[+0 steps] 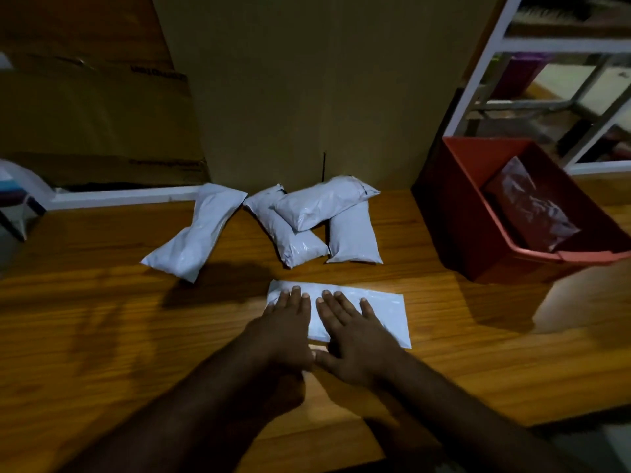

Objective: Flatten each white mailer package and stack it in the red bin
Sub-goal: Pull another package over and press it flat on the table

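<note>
Head view, dim light. Wooden table top [102,319], brown grain, carries everything.

Near the front edge, about mid-width: one flat white plastic mailer package [382,312], lying long-side across. Left hand [285,322] palm-down on its left part, fingers straight and spread, gripping nothing. Right hand [351,332] palm-down on the middle, fingers likewise extended and spread, gripping nothing. The thumbs meet at the mailer's near edge. Right end of the mailer is uncovered.

Toward the back edge, four more white mailers, all puffy:
- long twisted white mailer [198,230], left of centre, lying diagonally, apart from the others.
- slanted white mailer [290,240], centre, its upper part under the next.
- top white mailer [324,203], lying across the slanted one and the one to its right.
- upright-lying white mailer [355,237], right of the slanted one, far end tucked under the top one.

Right edge: rectangular red plastic bin [471,227], tilted in view, well apart from the hands. Inside it, a crinkled clear plastic bag [532,203]; contents cannot be made out.

Behind the back edge: large brown cardboard sheets [290,90] standing upright. Back right: white metal shelf frame [505,42].
</note>
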A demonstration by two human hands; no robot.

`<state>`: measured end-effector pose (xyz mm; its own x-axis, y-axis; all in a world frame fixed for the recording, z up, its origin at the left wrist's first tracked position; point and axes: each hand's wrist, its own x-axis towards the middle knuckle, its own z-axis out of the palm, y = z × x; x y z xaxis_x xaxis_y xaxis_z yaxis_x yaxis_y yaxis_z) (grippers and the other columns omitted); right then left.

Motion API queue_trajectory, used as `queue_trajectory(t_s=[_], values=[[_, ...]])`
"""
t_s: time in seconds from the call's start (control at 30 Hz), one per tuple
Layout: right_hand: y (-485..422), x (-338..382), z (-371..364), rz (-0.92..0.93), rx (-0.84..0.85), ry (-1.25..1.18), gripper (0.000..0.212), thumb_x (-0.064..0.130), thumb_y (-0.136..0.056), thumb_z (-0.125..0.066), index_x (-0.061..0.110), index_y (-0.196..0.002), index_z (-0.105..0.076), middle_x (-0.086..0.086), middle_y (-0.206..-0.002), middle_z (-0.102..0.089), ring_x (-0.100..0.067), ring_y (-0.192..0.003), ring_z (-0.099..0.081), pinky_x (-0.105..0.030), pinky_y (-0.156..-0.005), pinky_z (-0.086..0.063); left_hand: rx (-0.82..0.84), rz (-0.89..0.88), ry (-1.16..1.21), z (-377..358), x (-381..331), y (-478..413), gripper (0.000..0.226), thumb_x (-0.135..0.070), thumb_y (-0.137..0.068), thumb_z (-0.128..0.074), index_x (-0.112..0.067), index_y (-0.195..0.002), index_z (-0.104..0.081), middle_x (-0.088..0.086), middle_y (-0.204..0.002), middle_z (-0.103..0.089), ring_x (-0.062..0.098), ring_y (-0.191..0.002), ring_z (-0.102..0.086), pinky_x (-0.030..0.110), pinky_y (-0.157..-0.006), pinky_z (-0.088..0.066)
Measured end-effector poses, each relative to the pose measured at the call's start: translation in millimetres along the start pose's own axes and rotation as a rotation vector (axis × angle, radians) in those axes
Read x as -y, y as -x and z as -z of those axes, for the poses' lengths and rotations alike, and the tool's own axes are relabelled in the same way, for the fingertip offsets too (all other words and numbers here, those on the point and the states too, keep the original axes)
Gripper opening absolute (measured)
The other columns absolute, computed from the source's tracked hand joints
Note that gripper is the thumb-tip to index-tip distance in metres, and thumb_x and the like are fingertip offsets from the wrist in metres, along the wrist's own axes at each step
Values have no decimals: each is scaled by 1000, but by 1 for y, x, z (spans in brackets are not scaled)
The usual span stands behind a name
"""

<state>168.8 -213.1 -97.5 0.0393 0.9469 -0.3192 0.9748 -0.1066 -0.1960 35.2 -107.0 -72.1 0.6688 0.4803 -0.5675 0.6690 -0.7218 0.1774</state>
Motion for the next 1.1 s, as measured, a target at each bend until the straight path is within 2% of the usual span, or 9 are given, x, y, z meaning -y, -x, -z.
queue_trajectory(t_s=[0.07, 0.13, 0.2, 0.33, 0.63, 0.83, 0.93, 1.0, 1.1], values=[[2, -3, 9, -46, -76, -340, 78, 67, -95, -27, 25, -156, -4, 4, -164, -1, -10, -149, 4, -37, -119, 4, -21, -42, 145, 12, 9, 5, 79, -25, -97, -52, -8, -155, -1, 13, -162, 12, 29, -150, 9, 40, -121, -3], [6, -8, 16, -139, -248, -487, 65, 55, -100, -32, 25, -155, -17, 4, -162, -16, -10, -148, -10, -31, -118, -7, -189, -78, 178, 15, 9, 6, 56, -20, -100, -44, -12, -152, -24, 12, -163, -2, 27, -150, 0, 39, -121, -8], [12, -13, 14, -201, -325, -286, 72, 63, -97, -14, 21, -155, -19, 0, -163, -15, -13, -149, -6, -33, -119, -1, -346, -60, 243, 7, -2, 7, 56, -34, -103, -37, -19, -154, -20, 6, -164, -3, 23, -150, 4, 40, -121, -3], [22, -11, -6, -272, -179, -184, 94, 68, -78, 15, 18, -156, -1, -6, -163, 9, -14, -146, 18, -36, -116, 11, -381, -209, 60, -33, -9, -4, 73, -61, -94, -4, -21, -155, -3, 1, -164, 10, 18, -148, 18, 43, -121, 8], [22, -14, -26, -292, -179, -85, 82, 64, -85, 13, 21, -154, 8, -3, -161, 17, -18, -146, 22, -37, -116, 15, -398, -242, 21, -41, 0, -11, 84, -57, -81, 8, -20, -156, -4, -2, -163, 11, 11, -145, 20, 35, -118, 14], [21, -19, -23, -274, -160, -82, 85, 68, -85, 10, 20, -155, 4, -3, -163, 12, -16, -146, 19, -37, -115, 14, -331, -239, -44, -32, 1, -14, 63, -47, -102, -20, -20, -156, -3, 1, -163, 10, 18, -150, 10, 40, -120, 5], [23, -23, -15, -242, -138, -127, 77, 65, -95, -12, 19, -156, 1, -4, -164, 8, -18, -149, 13, -36, -116, 10, -213, -290, -92, -13, 9, -18, 84, -53, -95, -48, -21, -155, 1, 1, -163, 11, 20, -150, 7, 40, -120, 1], [28, -26, -12, -189, -129, -110, 87, 70, -92, -28, 19, -156, 0, -5, -164, 4, -21, -150, 8, -38, -117, 6, -156, -307, -121, -6, 18, -20, 94, -44, -89, -61, -22, -155, 3, -2, -162, 11, 18, -150, 5, 37, -121, -2], [37, -31, -6, -110, -192, -60, 82, 56, -89, -50, 14, -153, -22, -15, -159, -22, -32, -147, -16, -44, -119, -14, -303, -382, -5, -10, 30, -19, 92, -29, -81, -72, -23, -153, -15, -5, -160, -11, 19, -148, -21, 32, -119, -17]])
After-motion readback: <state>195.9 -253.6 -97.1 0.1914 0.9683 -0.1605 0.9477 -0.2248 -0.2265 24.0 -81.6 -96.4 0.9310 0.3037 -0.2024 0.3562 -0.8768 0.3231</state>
